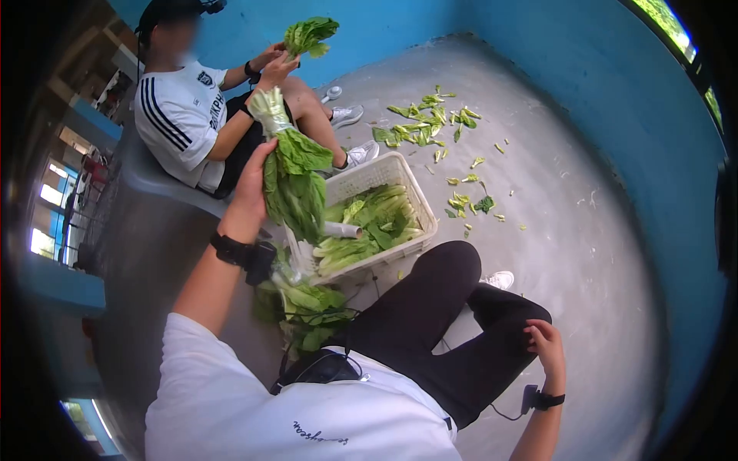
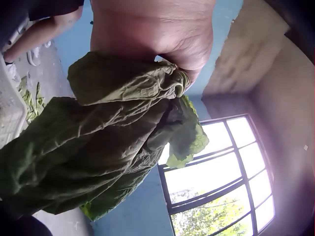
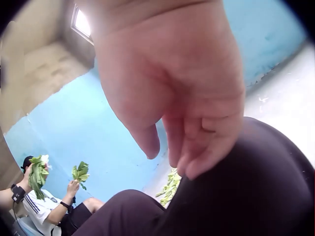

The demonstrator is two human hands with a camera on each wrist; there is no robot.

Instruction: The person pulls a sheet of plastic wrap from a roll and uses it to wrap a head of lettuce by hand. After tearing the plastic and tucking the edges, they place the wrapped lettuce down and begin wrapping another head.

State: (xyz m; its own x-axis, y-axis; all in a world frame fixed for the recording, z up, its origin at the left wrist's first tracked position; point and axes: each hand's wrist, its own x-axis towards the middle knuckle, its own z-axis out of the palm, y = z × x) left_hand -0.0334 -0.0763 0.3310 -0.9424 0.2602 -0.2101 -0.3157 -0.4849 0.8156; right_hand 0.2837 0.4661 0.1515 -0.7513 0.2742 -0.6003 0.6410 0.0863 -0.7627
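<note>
Right, far left sits one person in a white striped shirt, two hands round one small bunch of greens. Next comes the left hand, gripping one big leafy bunch up in the air, left of the crate, its pale stems upward. Those fingers are mostly hidden behind it, so I can't tell their spacing. Below, beside the crate, lie loose greens, too overlapped to count. One white crate holds many stacked greens and one pale tube. Further right, two main patches of scraps dot the floor. And far right, one empty right hand at the knee, fingers loosely bent, close together, thumb apart.
</note>
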